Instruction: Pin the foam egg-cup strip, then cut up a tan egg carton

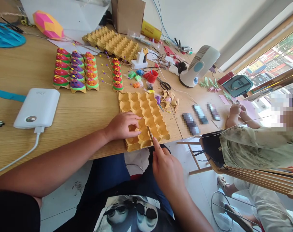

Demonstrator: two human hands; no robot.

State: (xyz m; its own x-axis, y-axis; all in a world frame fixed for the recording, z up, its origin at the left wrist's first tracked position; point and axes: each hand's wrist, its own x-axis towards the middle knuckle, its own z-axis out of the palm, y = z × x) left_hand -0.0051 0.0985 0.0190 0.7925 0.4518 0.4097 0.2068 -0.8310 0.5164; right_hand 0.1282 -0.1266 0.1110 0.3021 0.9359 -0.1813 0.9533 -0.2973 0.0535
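Observation:
A tan cardboard egg tray [156, 120] lies at the table's front edge. My left hand [123, 126] rests on its left part, fingers spread over the cups and thumb stretched toward the right. In my right hand [167, 162] is a knife [150, 132] with a thin blade, the index finger laid along its back. The blade's tip meets the tray among the cups near the front; most of the handle is hidden in my palm. Behind the tray stands a painted red and green egg-carton strip [117, 75].
More painted strips [76, 72] stand left, near a white power bank [37, 108]. Another egg tray [111, 42] lies behind. Scissors [164, 84], a red cup [151, 76], carton scraps [169, 100] and a white fan [199, 66] are to the right. A co-worker [255, 141] sits at far right.

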